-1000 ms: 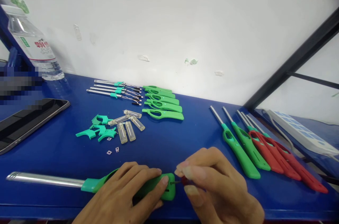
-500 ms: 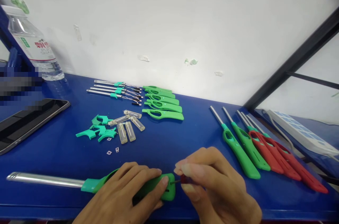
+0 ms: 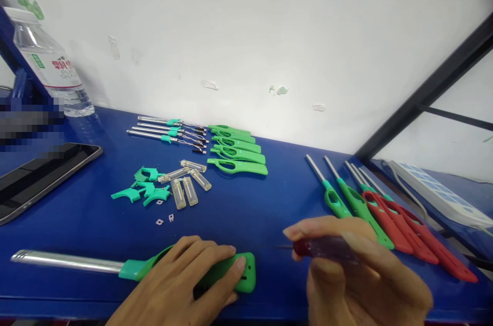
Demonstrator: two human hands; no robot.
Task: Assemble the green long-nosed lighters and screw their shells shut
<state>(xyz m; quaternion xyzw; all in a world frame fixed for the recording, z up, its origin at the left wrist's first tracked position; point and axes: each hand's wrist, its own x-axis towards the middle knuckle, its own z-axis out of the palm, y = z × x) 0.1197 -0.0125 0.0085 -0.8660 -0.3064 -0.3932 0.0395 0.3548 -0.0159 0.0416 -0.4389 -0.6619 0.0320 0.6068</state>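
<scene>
My left hand (image 3: 188, 277) is wrapped over a green long-nosed lighter (image 3: 249, 270) lying flat near the table's front edge. Its silver barrel (image 3: 69, 261) points left, and the hand hides most of its body. At the right, my right hand (image 3: 370, 274) grips a small screwdriver (image 3: 327, 250) with a dark red handle. The thin shaft points left, apart from the lighter's end. Beyond the left hand lie clear fuel tanks (image 3: 189, 191), teal triggers (image 3: 148, 190) and tiny white pieces (image 3: 159, 222).
Silver barrels with wires (image 3: 152, 133) and green handle shells (image 3: 239, 168) lie at the back. Green and red lighters (image 3: 408, 228) lie at the right, beside a power strip (image 3: 442, 192). A phone (image 3: 46, 177) and a water bottle (image 3: 50, 66) are at the left.
My right hand has drawn the screwdriver away from the lighter's end, to the right. My left hand stays on the lighter.
</scene>
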